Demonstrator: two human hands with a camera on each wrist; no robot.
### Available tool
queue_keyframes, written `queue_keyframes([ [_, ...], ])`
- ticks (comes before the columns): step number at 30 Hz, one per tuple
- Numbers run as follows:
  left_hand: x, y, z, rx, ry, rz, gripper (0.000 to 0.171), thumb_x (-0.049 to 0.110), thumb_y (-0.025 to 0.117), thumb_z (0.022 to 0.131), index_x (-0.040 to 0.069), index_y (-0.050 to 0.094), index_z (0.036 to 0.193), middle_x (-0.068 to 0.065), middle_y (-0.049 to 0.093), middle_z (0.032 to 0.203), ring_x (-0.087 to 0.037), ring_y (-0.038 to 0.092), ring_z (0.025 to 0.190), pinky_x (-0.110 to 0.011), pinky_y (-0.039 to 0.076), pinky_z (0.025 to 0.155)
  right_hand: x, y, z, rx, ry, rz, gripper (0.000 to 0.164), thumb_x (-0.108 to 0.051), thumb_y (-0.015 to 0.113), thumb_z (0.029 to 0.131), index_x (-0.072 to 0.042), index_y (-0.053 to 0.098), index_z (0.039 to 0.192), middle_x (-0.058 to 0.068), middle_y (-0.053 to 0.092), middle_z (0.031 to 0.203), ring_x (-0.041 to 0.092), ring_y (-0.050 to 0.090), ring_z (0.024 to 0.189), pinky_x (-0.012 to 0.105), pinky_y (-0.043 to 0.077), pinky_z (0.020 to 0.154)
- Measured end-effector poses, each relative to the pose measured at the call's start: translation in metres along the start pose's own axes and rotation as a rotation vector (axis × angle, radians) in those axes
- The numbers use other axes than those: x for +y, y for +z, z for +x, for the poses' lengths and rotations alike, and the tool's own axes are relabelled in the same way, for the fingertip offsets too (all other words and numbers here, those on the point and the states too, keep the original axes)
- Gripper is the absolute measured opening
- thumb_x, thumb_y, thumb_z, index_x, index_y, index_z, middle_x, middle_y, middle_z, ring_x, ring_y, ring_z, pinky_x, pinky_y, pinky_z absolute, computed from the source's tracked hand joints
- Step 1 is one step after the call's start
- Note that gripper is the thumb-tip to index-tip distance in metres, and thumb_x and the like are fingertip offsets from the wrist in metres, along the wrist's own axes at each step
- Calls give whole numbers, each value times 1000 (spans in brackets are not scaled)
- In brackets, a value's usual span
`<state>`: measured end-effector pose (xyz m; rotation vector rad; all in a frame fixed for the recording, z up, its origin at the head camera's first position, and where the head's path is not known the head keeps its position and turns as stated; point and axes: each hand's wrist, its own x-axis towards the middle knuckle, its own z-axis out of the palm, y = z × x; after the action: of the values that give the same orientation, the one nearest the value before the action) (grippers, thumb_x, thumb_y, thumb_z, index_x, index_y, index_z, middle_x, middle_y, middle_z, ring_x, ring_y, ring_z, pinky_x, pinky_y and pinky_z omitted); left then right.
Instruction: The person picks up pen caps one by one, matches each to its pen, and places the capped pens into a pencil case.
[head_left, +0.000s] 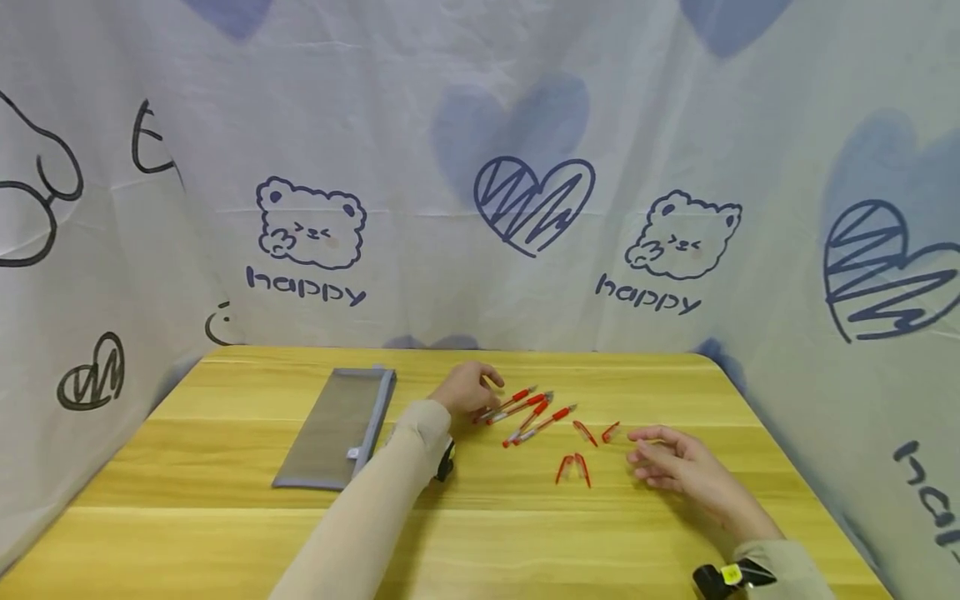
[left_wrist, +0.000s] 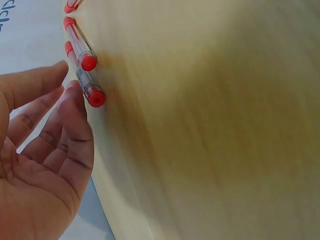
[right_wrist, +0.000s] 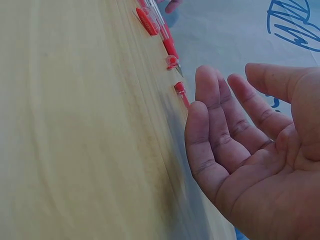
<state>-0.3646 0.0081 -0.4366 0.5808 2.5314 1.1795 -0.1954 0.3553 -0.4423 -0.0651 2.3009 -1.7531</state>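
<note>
Several uncapped red gel pens (head_left: pixel 544 425) with clear barrels and red grips lie side by side on the table, tips toward the far right. My left hand (head_left: pixel 463 390) is over the left end of the group. In the left wrist view its thumb and loosely bent fingers are beside the nearest pen (left_wrist: pixel 89 85); whether they touch it I cannot tell. Several red pen caps (head_left: pixel 585 433) with clips lie to the right of and in front of the pens. Beside them my right hand (head_left: pixel 686 468) hovers palm inward, fingers relaxed, holding nothing.
A grey see-through zip pouch (head_left: pixel 322 429) with a blue-grey edge lies flat left of the left forearm. The wood-grain table (head_left: pixel 517 542) is surrounded by a white printed cloth (head_left: pixel 420 250) at the back and sides.
</note>
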Motion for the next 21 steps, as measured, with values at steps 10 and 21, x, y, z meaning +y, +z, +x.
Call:
queue_keyframes([
  [10,5,-1,-1,-55,28,-5,37,-1,73,95,1,71,132,-11,78,95,-16,62,69,-27,52,64,-1,-2,0,6,-7,-13,57,-29,55,114,9,43,154,3,76,116,14,75,97,30,64,86],
  [21,1,5,15,-74,37,129,37,-3,73,90,5,75,127,-6,77,94,-15,65,71,-29,56,70,2,-5,-1,17,-4,-2,55,-29,55,114,9,45,152,3,75,115,13,75,97,30,64,85],
])
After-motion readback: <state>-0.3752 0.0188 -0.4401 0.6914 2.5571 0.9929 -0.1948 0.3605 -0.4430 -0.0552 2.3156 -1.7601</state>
